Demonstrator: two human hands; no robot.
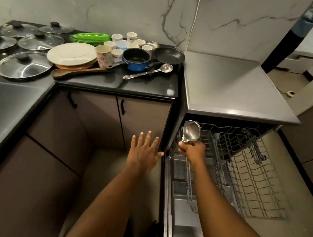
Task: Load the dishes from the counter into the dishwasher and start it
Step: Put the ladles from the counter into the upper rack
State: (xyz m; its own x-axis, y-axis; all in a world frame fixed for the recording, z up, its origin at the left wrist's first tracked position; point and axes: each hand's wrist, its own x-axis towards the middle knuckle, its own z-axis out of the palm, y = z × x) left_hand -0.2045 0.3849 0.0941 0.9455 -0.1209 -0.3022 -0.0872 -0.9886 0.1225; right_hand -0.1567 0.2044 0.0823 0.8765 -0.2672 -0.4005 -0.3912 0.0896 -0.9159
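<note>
Right hand is gripping a steel ladle by the handle, fingers curled tight round it, bowl pointing up, over the near-left corner of the dishwasher rack. Left hand is hovering beside the cabinet door, fingers spread apart, holding nothing. Best move, I'd judge: lowering the ladle between the wires or laying it flat, bowl facing down for draining. The polished metal may slip. The rack is a coated wire grid. Waiting on the dark glossy bench: round white plates, ceramic cups, blue pot, black pan, wooden spoon, glass lids.
</note>
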